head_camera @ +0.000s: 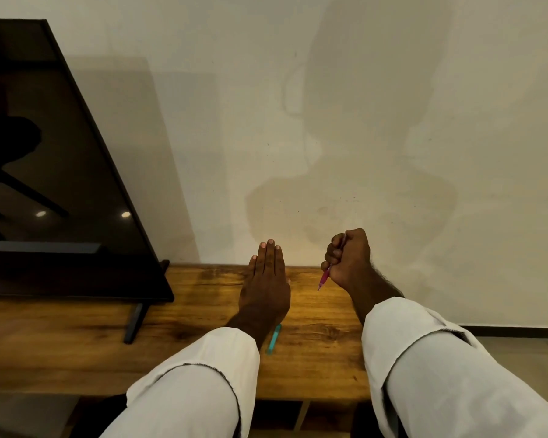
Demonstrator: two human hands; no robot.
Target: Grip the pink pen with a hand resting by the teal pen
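Hands first: the right hand point(348, 259) grips a pink pen point(325, 277), tip down, above the surface point(314, 358) near its back edge. The left hand point(265, 284) lies flat, fingers straight together, a teal cap point(274, 339) by its wrist. Lower the pen slowly, I'd judge.

Dim, warm yellowish light. The pale plaster wall point(361, 121) carries soft shadows; the black flat television screen point(45, 153) reflects two small lamps. Edges bend from wide-angle distortion.

Warm browns, pale sleeves.
The pen point(325, 276) was pink, the marker point(274, 339) teal, the wood-grained cabinet point(76, 336) amber-brown, the television point(45, 153) black, the sleeves point(196, 384) off-white.
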